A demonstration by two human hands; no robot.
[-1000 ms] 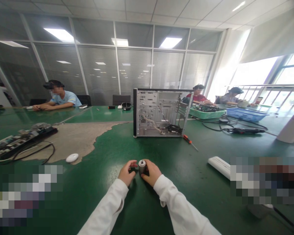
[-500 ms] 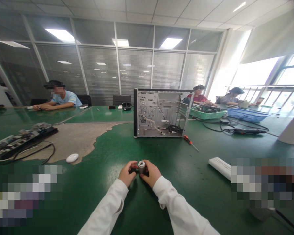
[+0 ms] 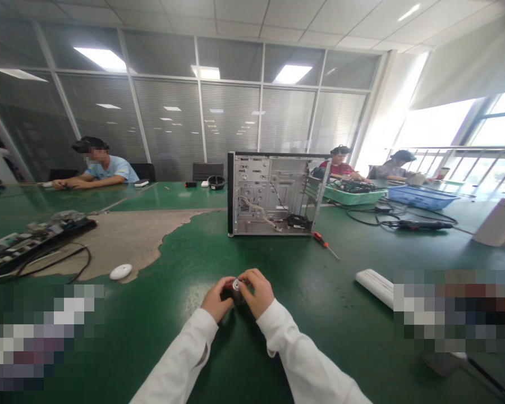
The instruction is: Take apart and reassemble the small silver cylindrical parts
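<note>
A small metal cylinder (image 3: 236, 289) stands upright between my two hands, close to the front of the green table (image 3: 185, 252). My left hand (image 3: 217, 299) curls round its left side, fingers behind and thumb in front. At its top right, the thumb and fingers of my right hand (image 3: 256, 292) pinch at the cylinder's upper end and hide part of it. Whatever small part lies between those fingertips is too small to make out. Beyond my hands is an open computer case (image 3: 278, 193), its inside and loose cables showing.
An orange screwdriver (image 3: 326, 246) lies right of the case. A white round lid (image 3: 121, 272) and a power strip (image 3: 37, 238) are left. Baskets (image 3: 353, 196), cables and a white bar (image 3: 374, 286) are right. Several people sit across the table.
My right hand has moved from the cylinder's right side up to its top, with its fingers now pinched there. The cylinder has shifted slightly left and my left hand stays round it.
</note>
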